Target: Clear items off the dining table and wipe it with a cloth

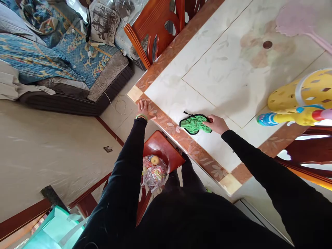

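Observation:
A green cloth [193,123] with black edging and a black loop lies bunched on the tabletop [168,91], near its brown floral border. My right hand [217,124] grips the cloth's right end between thumb and fingers. Off to the left, my left hand [145,110] rests on the border near the table's corner, fingers spread and nothing in it. A ring and a light green bracelet show on that hand.
On the right of the table stand a yellow basket [285,93] and a colourful toy bottle [267,119]; a pink fly swatter [295,19] lies farther back. A red chair [176,152] with a bag of fruit [155,173] is below the edge. Another chair [155,20] touches the far side.

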Available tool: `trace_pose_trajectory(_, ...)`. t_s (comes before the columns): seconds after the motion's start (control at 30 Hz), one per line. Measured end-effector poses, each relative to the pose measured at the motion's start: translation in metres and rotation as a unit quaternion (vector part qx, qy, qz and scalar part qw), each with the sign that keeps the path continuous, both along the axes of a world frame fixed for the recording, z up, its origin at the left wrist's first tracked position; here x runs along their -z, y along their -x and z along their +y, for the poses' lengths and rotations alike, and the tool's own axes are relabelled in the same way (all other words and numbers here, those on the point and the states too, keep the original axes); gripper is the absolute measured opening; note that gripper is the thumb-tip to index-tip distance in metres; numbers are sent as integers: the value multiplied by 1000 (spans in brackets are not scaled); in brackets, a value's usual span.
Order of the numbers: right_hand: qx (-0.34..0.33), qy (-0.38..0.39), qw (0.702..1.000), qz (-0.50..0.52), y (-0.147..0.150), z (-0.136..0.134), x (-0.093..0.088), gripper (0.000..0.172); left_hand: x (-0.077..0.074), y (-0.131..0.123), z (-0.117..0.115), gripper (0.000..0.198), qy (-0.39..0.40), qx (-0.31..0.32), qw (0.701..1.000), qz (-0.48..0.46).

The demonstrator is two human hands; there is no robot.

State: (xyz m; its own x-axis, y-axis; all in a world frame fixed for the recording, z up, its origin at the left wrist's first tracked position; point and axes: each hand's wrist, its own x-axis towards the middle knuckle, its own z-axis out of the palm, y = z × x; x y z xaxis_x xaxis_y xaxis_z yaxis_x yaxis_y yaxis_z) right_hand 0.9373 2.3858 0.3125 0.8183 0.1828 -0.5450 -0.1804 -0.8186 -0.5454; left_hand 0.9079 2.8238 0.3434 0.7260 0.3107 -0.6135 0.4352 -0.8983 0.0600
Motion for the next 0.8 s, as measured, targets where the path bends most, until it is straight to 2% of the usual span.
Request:
trace_pose_trajectory(0.13, 181, -123, 976, -2, -15, -4, -2, 38, 0, -2, 0, 140, -8, -2, 1000, 5)
trace_pose_trajectory(0.2, 200, -136, 970, -29, -31, -7, -13, 40, 1, -2, 0, 140, -11, 2, 1000, 7)
trace_pose_trajectory(0.3, 138, -108, 976, -130, -36, 0, -35, 42, 1, -3, -1, 139, -11, 7, 1000, 8)
trace_pose_trajectory(0.37, 64, -84, 978, -182, -21, 11, -45, 43, 0, -4, -2, 139, -13, 8, 1000, 10)
trace_pose_trajectory(0.5, -127, -82, 984, -99, 30, 28, -49, 34, -2, -5, -3, 140, -20, 5, 999, 26)
trace_pose_trajectory(0.57, -153, -75, 977, -130, 41, 29, -44, 31, -4, -4, -4, 141, -18, 3, 999, 28)
trace_pose_trajectory(0.63, -176, -56, 956, -226, 33, 29, -34, 36, -6, -4, -5, 140, -23, 6, 999, 32)
trace_pose_trajectory(0.73, -274, -20, 916, -292, 9, 36, -9, 58, -14, -8, -9, 141, -44, 7, 998, 51)
trace_pose_trajectory(0.8, -295, 7, 911, -288, 7, 44, 11, 69, -20, -15, -14, 137, -62, 1, 996, 56)
